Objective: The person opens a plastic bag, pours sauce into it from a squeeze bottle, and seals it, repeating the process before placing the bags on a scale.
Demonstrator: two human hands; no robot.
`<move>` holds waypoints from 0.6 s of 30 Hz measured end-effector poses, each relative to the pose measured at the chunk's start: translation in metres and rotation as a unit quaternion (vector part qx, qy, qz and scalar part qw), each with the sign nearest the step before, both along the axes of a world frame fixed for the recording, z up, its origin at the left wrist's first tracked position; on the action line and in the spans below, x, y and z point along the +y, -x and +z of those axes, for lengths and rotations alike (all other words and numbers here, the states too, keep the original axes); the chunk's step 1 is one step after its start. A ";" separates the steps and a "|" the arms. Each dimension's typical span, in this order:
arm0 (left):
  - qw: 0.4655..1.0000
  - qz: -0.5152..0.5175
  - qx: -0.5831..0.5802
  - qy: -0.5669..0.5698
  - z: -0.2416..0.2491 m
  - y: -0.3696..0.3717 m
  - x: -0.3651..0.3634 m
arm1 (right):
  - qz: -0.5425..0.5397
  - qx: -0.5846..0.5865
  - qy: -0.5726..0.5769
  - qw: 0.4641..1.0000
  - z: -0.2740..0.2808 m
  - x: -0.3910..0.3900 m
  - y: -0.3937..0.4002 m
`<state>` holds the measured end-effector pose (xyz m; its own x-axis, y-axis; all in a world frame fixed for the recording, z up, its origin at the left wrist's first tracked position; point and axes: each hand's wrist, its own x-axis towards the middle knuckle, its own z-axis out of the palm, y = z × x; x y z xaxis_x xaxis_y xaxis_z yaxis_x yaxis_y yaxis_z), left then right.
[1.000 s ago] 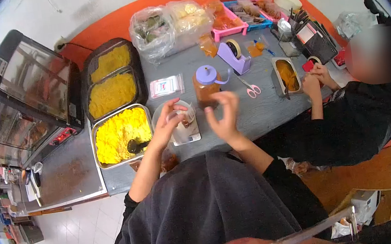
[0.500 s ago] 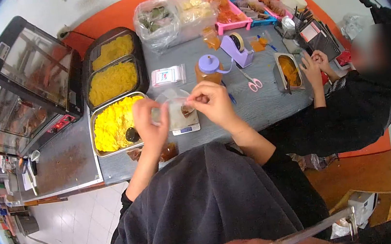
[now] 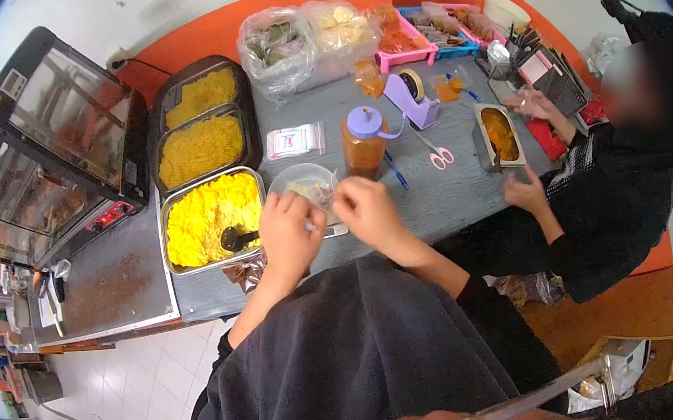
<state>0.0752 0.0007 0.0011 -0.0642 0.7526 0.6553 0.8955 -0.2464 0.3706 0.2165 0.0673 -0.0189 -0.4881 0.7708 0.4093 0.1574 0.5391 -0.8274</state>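
My left hand (image 3: 292,228) is closed in a pinch, and a whitish bit of plastic shows at its fingertips. Close beside it, my right hand (image 3: 366,210) also pinches thin clear plastic, which looks like a small bag; its shape is mostly hidden by my fingers. Just beyond both hands, a translucent round bowl (image 3: 299,176) sits on a white scale (image 3: 339,231), with small brownish pieces inside that I cannot make out. Left of my left hand, a steel tray (image 3: 177,261) holds yellow food and a black-handled scoop (image 3: 233,239). A sauce bottle (image 3: 363,146) with a lilac cap stands behind my right hand.
Two dark trays of yellow food (image 3: 203,147), a plastic pack (image 3: 295,141), tape dispenser (image 3: 414,102) and scissors (image 3: 437,156) lie around. At right, a co-worker's hands (image 3: 529,190) are near a steel container (image 3: 498,140). A glass display warmer (image 3: 58,135) stands left.
My hands have come down and nearer my body, uncovering the bowl. My left fingers have curled in. The co-worker's hands have moved apart.
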 end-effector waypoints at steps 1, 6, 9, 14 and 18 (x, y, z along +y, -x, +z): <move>1.000 -0.001 0.000 -0.001 -0.003 0.001 0.001 | -0.069 -0.007 -0.049 0.996 0.000 0.001 0.001; 0.987 0.051 -0.124 0.084 -0.014 0.002 0.003 | -0.095 -0.016 -0.119 0.988 0.000 -0.004 0.004; 0.988 -0.073 -0.118 0.069 -0.014 -0.004 0.002 | -0.010 -0.017 -0.259 0.966 -0.006 -0.002 0.004; 0.984 -0.175 -0.035 0.013 0.006 0.003 0.003 | -0.030 -0.052 -0.131 0.990 -0.011 0.000 -0.005; 0.982 -0.163 0.034 0.094 -0.011 0.021 0.003 | 0.048 0.089 -0.113 0.988 -0.045 0.006 -0.006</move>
<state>0.0541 0.0034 -0.0104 0.2396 0.8335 0.4979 0.8044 -0.4576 0.3789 0.2222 0.0731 -0.0643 -0.4598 0.6034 0.6516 -0.0416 0.7183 -0.6945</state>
